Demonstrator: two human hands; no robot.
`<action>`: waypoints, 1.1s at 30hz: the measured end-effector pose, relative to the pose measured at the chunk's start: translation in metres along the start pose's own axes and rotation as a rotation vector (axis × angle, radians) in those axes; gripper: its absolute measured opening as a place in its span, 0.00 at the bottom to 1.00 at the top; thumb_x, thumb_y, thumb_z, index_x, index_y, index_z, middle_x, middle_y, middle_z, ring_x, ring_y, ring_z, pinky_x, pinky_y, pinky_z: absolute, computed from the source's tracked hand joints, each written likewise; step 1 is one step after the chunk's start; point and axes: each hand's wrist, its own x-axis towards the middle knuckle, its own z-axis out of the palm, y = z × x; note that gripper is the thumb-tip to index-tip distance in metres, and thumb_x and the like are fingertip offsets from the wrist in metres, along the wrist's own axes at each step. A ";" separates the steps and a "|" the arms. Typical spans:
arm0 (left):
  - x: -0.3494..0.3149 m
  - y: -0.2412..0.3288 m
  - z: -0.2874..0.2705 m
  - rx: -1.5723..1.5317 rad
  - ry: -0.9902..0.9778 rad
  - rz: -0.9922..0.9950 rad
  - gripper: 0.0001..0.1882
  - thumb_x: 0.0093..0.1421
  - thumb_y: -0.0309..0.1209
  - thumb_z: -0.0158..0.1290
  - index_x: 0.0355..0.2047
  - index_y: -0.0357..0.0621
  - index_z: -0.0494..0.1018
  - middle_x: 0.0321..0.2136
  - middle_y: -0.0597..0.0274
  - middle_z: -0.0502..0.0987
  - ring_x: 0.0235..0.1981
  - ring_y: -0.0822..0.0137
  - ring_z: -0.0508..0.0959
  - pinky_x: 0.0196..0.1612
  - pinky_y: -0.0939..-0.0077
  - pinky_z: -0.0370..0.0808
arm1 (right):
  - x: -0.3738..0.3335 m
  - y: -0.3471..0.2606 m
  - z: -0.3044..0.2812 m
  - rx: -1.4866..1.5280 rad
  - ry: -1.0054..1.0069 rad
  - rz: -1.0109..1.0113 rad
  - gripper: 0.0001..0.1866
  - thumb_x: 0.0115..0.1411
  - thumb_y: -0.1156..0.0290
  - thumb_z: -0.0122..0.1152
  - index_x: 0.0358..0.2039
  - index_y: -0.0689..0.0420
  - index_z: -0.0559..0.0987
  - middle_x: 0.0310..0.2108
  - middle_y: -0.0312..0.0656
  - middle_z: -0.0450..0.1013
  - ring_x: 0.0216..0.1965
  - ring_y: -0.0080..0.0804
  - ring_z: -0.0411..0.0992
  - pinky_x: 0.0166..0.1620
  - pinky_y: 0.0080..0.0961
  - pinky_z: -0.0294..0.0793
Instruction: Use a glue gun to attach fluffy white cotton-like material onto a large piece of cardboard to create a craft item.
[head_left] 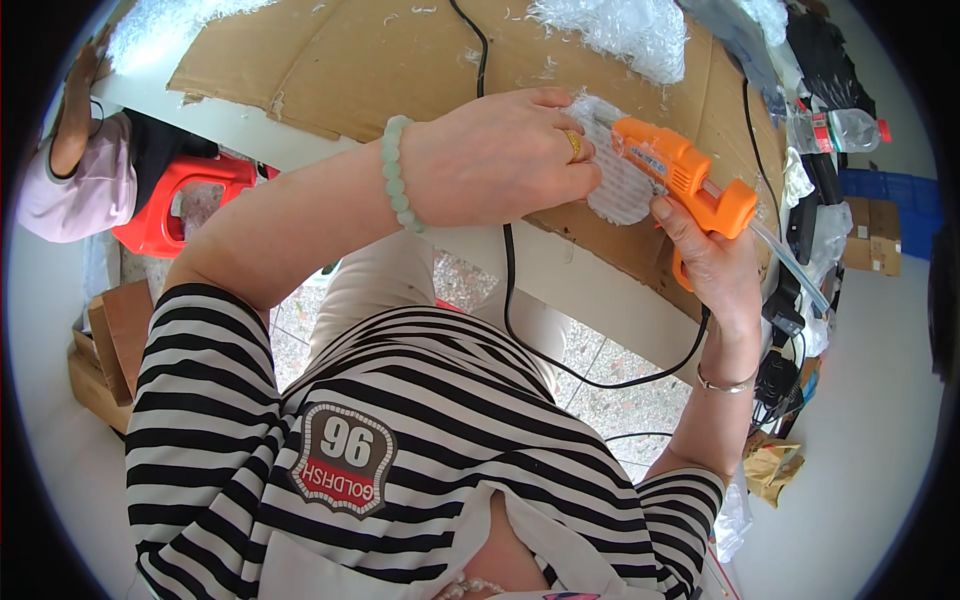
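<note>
My right hand (718, 268) is wrapped round the handle of an orange glue gun (690, 170). A clear glue stick (795, 265) sticks out of its back end. The gun's nozzle side points left, over a white, fuzzy oval piece (622, 192) with a striped texture. My left hand (500, 155) is closed on the left edge of that piece, its fingers bent and the fingertips partly hidden. The piece is just above brown cardboard (370, 60). Whether the nozzle touches it, I cannot tell.
A black cable (512, 290) loops below the table edge to the gun. White fluffy strands (630, 35) lie at the back. On the right are a plastic bottle (850, 130), a blue crate (900, 200) and boxes (872, 235). Another person's sleeve (80, 185) and a red stool (175, 200) are at left.
</note>
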 end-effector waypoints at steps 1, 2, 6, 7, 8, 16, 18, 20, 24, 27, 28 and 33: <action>0.000 0.000 0.002 0.001 0.000 -0.003 0.10 0.52 0.31 0.54 0.32 0.40 0.70 0.36 0.56 0.77 0.40 0.59 0.76 0.53 0.60 0.67 | 0.000 0.000 0.000 -0.001 -0.003 -0.001 0.19 0.54 0.62 0.65 0.41 0.61 0.76 0.28 0.30 0.71 0.29 0.15 0.64 0.32 0.14 0.63; -0.001 0.000 0.004 0.009 0.064 0.005 0.06 0.50 0.28 0.52 0.29 0.41 0.69 0.32 0.58 0.76 0.37 0.61 0.76 0.53 0.61 0.67 | -0.001 0.000 0.000 -0.003 -0.002 0.014 0.19 0.54 0.62 0.65 0.41 0.61 0.76 0.28 0.30 0.71 0.29 0.15 0.64 0.32 0.14 0.63; 0.000 0.000 0.005 0.014 0.110 0.011 0.03 0.47 0.24 0.49 0.25 0.41 0.68 0.29 0.60 0.76 0.34 0.63 0.76 0.52 0.63 0.67 | -0.003 0.001 -0.003 -0.018 -0.018 0.030 0.19 0.54 0.62 0.65 0.42 0.61 0.76 0.27 0.29 0.70 0.28 0.15 0.64 0.32 0.13 0.63; -0.001 0.000 0.005 0.013 0.110 0.010 0.03 0.47 0.24 0.49 0.25 0.41 0.68 0.29 0.60 0.76 0.34 0.63 0.76 0.52 0.63 0.67 | -0.004 0.002 -0.003 -0.019 -0.019 0.031 0.19 0.54 0.62 0.65 0.42 0.61 0.76 0.27 0.29 0.70 0.28 0.15 0.64 0.32 0.13 0.63; -0.001 0.000 0.005 0.011 0.114 0.006 0.03 0.47 0.24 0.49 0.25 0.42 0.68 0.28 0.60 0.76 0.34 0.63 0.76 0.52 0.63 0.67 | -0.004 0.002 -0.004 -0.033 -0.010 0.033 0.18 0.54 0.62 0.65 0.41 0.61 0.76 0.27 0.29 0.70 0.28 0.15 0.64 0.32 0.13 0.63; 0.000 0.000 0.001 -0.011 0.011 -0.018 0.11 0.51 0.32 0.55 0.32 0.40 0.70 0.36 0.58 0.77 0.41 0.60 0.76 0.54 0.60 0.67 | -0.009 0.005 -0.007 -0.093 0.029 0.073 0.17 0.55 0.62 0.64 0.39 0.61 0.76 0.26 0.30 0.71 0.28 0.15 0.65 0.31 0.14 0.63; 0.000 0.001 0.001 0.000 0.003 -0.020 0.10 0.52 0.31 0.55 0.32 0.40 0.70 0.37 0.58 0.77 0.42 0.60 0.76 0.54 0.60 0.67 | -0.012 0.006 -0.007 -0.076 0.074 0.044 0.17 0.55 0.62 0.64 0.38 0.61 0.76 0.25 0.31 0.71 0.27 0.16 0.66 0.31 0.14 0.64; -0.001 0.001 0.005 -0.007 0.059 -0.019 0.06 0.50 0.28 0.52 0.29 0.41 0.69 0.32 0.60 0.76 0.38 0.62 0.76 0.53 0.62 0.67 | -0.015 0.006 -0.012 -0.109 0.069 0.079 0.17 0.55 0.62 0.65 0.37 0.61 0.76 0.25 0.31 0.71 0.26 0.16 0.66 0.31 0.15 0.65; 0.000 0.001 0.005 -0.018 0.102 -0.016 0.03 0.50 0.26 0.49 0.27 0.42 0.69 0.28 0.63 0.76 0.36 0.64 0.75 0.52 0.63 0.67 | -0.020 0.011 -0.018 -0.045 0.095 0.088 0.17 0.54 0.61 0.66 0.36 0.61 0.76 0.24 0.32 0.71 0.25 0.17 0.67 0.30 0.15 0.65; 0.000 0.000 0.007 -0.031 0.163 -0.015 0.03 0.51 0.27 0.50 0.27 0.42 0.69 0.28 0.62 0.76 0.35 0.64 0.76 0.52 0.63 0.67 | -0.024 0.018 -0.023 -0.030 0.133 0.087 0.17 0.53 0.61 0.66 0.35 0.60 0.75 0.24 0.32 0.71 0.25 0.17 0.67 0.29 0.15 0.64; 0.000 0.000 0.008 -0.034 0.169 -0.011 0.03 0.51 0.27 0.50 0.27 0.42 0.69 0.28 0.62 0.76 0.35 0.64 0.76 0.52 0.63 0.67 | -0.026 0.020 -0.025 -0.036 0.138 0.089 0.17 0.53 0.61 0.66 0.35 0.60 0.75 0.24 0.32 0.71 0.25 0.17 0.67 0.29 0.15 0.64; 0.001 -0.001 0.007 -0.058 0.139 -0.028 0.04 0.51 0.28 0.51 0.27 0.42 0.70 0.28 0.61 0.76 0.34 0.63 0.76 0.51 0.64 0.67 | -0.031 0.017 -0.032 -0.004 0.198 0.050 0.17 0.54 0.60 0.65 0.36 0.60 0.75 0.24 0.33 0.71 0.26 0.18 0.68 0.29 0.15 0.64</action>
